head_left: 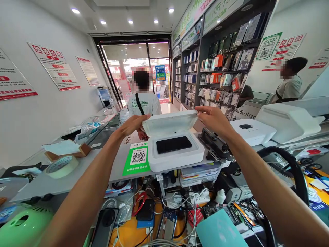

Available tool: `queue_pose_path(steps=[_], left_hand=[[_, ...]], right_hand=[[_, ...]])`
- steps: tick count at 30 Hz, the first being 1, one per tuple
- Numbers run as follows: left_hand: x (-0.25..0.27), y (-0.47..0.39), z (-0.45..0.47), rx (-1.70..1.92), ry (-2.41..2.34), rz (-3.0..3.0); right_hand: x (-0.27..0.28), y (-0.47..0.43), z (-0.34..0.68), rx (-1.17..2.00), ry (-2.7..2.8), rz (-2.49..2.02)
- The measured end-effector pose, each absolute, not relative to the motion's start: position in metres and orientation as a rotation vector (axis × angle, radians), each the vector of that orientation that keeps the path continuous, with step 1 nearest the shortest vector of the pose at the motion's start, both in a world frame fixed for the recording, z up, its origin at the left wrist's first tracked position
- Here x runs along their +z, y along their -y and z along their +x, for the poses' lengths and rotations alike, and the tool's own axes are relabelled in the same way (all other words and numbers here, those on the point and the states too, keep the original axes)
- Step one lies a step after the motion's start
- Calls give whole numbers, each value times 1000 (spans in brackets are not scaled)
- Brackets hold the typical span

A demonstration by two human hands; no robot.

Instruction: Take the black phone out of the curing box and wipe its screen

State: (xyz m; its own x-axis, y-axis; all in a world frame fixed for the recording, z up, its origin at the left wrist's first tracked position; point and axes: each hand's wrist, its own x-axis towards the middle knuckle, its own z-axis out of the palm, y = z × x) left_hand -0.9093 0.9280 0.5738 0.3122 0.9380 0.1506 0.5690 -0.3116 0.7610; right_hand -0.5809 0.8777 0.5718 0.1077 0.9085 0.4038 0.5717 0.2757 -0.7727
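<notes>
A white box [177,160] sits on the counter with its hinged lid [171,122] tilted up. Inside its tray lies a black smartphone [174,144], screen side dark. At the lid's left corner my left hand [134,125] is closed, fingers pinching the edge. My right hand [211,118] grips the lid's right corner between thumb and fingers. A green QR code card [136,158] lies on the counter just left of the box.
A tape roll [62,166] is on the left counter; a white printer [288,120] stands at the right. Below are tangled cables [177,199], phone parts, a teal box [221,229] and a green helmet [24,223]. A person [144,103] stands beyond the counter.
</notes>
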Motion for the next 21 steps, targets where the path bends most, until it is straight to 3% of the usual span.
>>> queue_pose_path(steps=[12,17,21], left_hand=[[568,-978,-900,1021,-1273,1744],[566,-988,-900,1031,-1297,1688],[563,-995,-904,1000,-1277,1682]], right_hand=[[587,-940,-583,409,1781,-1320],[597,-919,-576,207,1874,-1296],[582,-907,-580,585,2442,-1255]])
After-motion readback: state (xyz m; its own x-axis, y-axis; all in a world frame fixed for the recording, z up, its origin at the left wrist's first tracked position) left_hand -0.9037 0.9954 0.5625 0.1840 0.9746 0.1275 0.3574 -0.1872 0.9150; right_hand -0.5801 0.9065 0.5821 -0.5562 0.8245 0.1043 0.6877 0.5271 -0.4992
